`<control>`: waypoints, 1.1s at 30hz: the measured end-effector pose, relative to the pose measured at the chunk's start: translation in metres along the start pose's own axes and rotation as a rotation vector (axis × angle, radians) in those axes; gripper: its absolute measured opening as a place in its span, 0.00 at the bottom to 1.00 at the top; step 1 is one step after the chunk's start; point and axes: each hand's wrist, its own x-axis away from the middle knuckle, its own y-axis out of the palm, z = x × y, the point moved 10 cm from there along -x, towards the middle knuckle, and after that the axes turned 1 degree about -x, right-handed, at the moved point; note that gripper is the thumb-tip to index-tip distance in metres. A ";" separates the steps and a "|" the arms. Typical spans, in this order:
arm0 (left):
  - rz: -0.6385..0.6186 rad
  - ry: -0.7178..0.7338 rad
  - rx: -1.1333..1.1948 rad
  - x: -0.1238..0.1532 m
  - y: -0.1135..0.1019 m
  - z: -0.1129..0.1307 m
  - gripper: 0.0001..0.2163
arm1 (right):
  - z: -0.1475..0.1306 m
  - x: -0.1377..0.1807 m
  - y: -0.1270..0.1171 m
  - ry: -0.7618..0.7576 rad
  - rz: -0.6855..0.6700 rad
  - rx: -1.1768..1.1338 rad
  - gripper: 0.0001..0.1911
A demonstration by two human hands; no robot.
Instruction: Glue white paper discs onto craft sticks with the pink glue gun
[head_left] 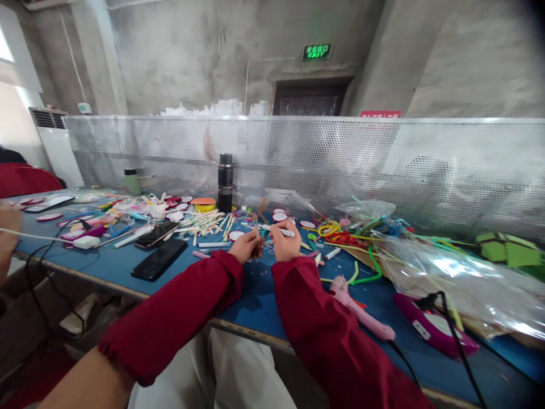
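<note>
My right hand is closed around a white marker pen, whose tip points left. Close beside it, my left hand pinches a small, thin stick-like piece that stands upright. The pen's tip is right by that piece; whether they touch I cannot tell. Below and left of the hands lie a white-and-blue marker and a pinkish marker. Behind them is a white disc with a red rim.
Two phones and a pile of paper sticks lie left. A black bottle stands behind. To the right are a pink glue gun, a purple power strip and plastic bags. Another person's hand shows far left.
</note>
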 end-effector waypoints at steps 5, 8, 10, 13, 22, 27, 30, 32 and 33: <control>-0.013 0.006 -0.004 0.000 0.002 0.002 0.21 | 0.002 0.001 0.009 0.003 -0.075 -0.036 0.08; 0.011 0.003 -0.007 0.000 -0.001 0.002 0.20 | 0.004 -0.001 0.000 0.009 -0.005 0.004 0.07; 0.018 0.004 -0.005 0.001 -0.002 0.003 0.20 | 0.004 -0.002 -0.004 0.014 0.031 0.010 0.08; 0.002 0.016 -0.011 0.001 0.000 0.004 0.19 | 0.003 0.000 0.002 0.016 -0.016 -0.031 0.08; 0.008 0.015 -0.013 -0.001 -0.002 0.001 0.20 | 0.004 -0.001 -0.001 0.023 0.014 -0.041 0.08; -0.016 0.022 -0.023 -0.001 0.001 0.002 0.21 | 0.000 0.001 0.008 0.003 -0.066 -0.094 0.08; -0.009 0.016 -0.033 0.000 0.000 0.002 0.21 | 0.001 0.001 0.005 0.006 -0.038 -0.064 0.08; 0.001 0.008 -0.038 0.000 -0.001 0.002 0.20 | 0.002 0.000 0.001 0.016 -0.006 -0.042 0.08; 0.002 0.005 -0.040 0.000 -0.001 0.002 0.20 | 0.002 0.000 0.000 0.018 0.000 -0.039 0.08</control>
